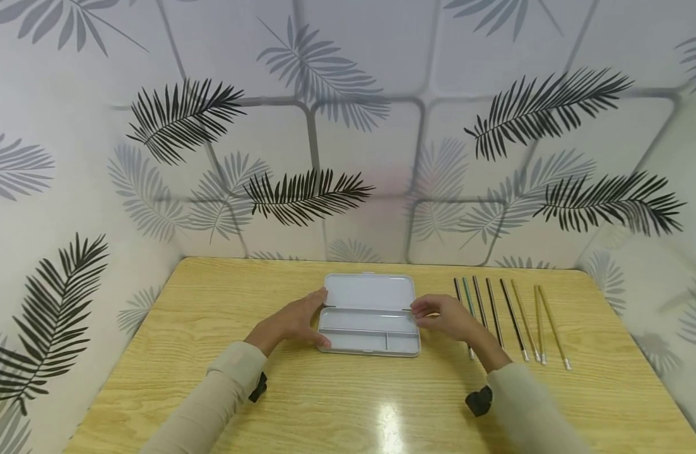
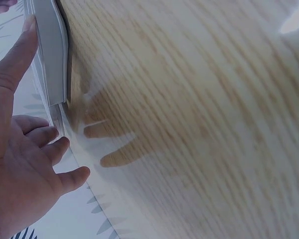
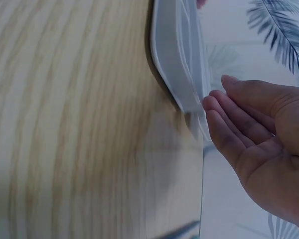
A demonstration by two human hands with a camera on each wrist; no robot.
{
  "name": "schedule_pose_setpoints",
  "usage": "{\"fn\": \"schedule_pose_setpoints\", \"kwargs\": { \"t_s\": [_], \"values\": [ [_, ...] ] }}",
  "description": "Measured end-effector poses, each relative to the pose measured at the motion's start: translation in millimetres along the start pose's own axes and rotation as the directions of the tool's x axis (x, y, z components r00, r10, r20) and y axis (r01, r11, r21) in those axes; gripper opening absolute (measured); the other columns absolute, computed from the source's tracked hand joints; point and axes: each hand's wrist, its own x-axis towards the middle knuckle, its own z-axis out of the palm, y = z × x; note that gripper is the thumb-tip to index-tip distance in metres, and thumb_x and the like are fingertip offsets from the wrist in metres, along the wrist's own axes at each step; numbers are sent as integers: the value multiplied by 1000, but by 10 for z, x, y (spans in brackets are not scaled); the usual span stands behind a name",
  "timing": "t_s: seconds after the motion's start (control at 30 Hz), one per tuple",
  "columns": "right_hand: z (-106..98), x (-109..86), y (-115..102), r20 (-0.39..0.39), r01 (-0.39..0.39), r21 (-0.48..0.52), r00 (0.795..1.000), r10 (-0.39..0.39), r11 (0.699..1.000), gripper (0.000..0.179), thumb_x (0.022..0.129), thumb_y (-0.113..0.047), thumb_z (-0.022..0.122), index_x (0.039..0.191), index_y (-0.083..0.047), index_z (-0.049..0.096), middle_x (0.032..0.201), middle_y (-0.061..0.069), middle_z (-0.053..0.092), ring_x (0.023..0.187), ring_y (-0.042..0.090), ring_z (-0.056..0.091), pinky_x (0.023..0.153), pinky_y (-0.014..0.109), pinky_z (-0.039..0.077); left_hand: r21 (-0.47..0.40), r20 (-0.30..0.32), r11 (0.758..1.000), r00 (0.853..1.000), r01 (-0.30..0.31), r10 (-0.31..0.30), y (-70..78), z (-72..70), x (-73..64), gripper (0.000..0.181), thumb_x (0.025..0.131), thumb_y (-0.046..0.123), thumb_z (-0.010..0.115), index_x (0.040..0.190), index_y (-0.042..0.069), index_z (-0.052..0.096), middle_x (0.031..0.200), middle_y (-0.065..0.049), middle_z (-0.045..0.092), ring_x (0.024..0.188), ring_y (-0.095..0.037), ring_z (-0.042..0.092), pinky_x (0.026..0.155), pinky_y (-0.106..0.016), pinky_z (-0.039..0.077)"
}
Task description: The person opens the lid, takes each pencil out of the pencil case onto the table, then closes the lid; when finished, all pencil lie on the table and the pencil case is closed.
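A white pencil case [image 1: 359,341] lies with its lid [image 1: 369,291] folded back on the table; its tray has one long compartment behind two shorter ones. At its left end is my left hand [image 1: 291,325], thumb at the front left corner and fingers beside the lid. The left wrist view shows that hand [image 2: 25,164] with its fingers spread and the thumb against the case's side [image 2: 54,50]. My right hand [image 1: 447,317] is at the right end near the hinge. In the right wrist view this hand [image 3: 261,134] has loosely bent fingers, their tips right at the case's corner [image 3: 182,94].
Several pencils lie side by side right of the case, among them dark ones [image 1: 512,315], a green one [image 1: 469,296] and yellowish ones [image 1: 554,325]. The wooden table [image 1: 211,290] meets a leaf-patterned backdrop [image 1: 376,233] at the back and sides.
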Motion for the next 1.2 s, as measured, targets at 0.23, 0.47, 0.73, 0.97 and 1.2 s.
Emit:
{"fn": "schedule_pose_setpoints", "kwargs": {
  "t_s": [0.23,0.47,0.73,0.97,1.2],
  "values": [
    [204,147,-176,146,-33,8,989,32,999,30,86,1,65,114,9,62,108,22,68,101,32,66,85,32,56,-1,-4,1000,1000,-2,2,-11,8,-4,121,65,50,81,152,4,11,160,-11,12,147,-26,17,120,-40,20],
    [342,218,-299,197,-26,-60,980,37,998,24,85,2,65,108,5,66,103,16,70,93,24,67,82,31,57,-14,-12,1000,1000,1,-1,-6,5,-19,119,66,47,82,152,4,12,160,-10,13,147,-26,17,120,-41,20],
    [432,282,-337,177,4,-161,984,24,987,18,82,6,63,97,-1,70,88,6,69,79,10,60,72,22,53,3,-17,1000,1000,10,-10,-15,16,-9,119,66,48,82,153,6,12,160,-9,13,147,-25,18,120,-40,21],
    [443,320,-338,198,15,-170,980,19,985,24,81,9,61,99,-3,71,85,6,67,76,10,55,67,20,48,-1,-13,1000,1000,16,-16,-11,23,3,119,66,47,83,153,7,12,160,-8,13,147,-24,17,120,-40,20],
    [419,342,-341,234,36,-142,972,-2,989,24,82,9,61,97,-5,72,80,7,63,73,10,49,63,20,44,2,-16,1000,1000,18,-18,-5,22,-4,119,66,48,83,153,7,13,160,-7,14,148,-24,17,120,-39,20]
  ]
}}
